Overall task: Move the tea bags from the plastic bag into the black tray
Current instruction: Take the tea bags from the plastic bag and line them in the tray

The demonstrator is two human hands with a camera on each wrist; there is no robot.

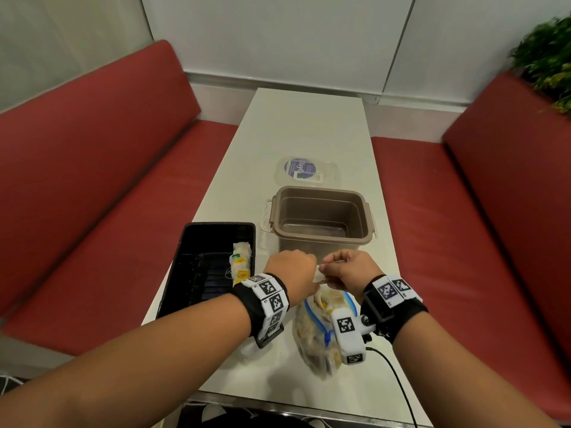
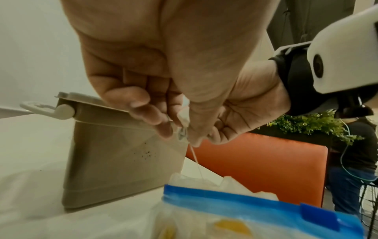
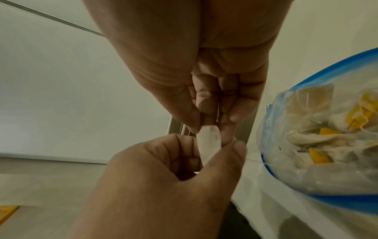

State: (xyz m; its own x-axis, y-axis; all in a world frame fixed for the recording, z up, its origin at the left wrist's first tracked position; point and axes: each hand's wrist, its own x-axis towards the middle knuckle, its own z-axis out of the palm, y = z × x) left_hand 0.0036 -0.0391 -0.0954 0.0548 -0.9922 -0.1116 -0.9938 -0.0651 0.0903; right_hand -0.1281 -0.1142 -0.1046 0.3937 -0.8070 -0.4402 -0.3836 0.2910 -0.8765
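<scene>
Nearest, the plastic bag (image 1: 318, 332) lies on the bench (image 1: 309, 125), open at its blue zip and mostly full of tea bags. Just above it both hands pinch one pale tea bag (image 3: 208, 142) between them: left hand (image 1: 293, 273), right hand (image 1: 349, 268). Its string (image 2: 195, 160) trails into the bag. Farther left, the black tray (image 1: 197, 273) holds only a few tea bags (image 1: 241, 264); most of the job is left.
</scene>
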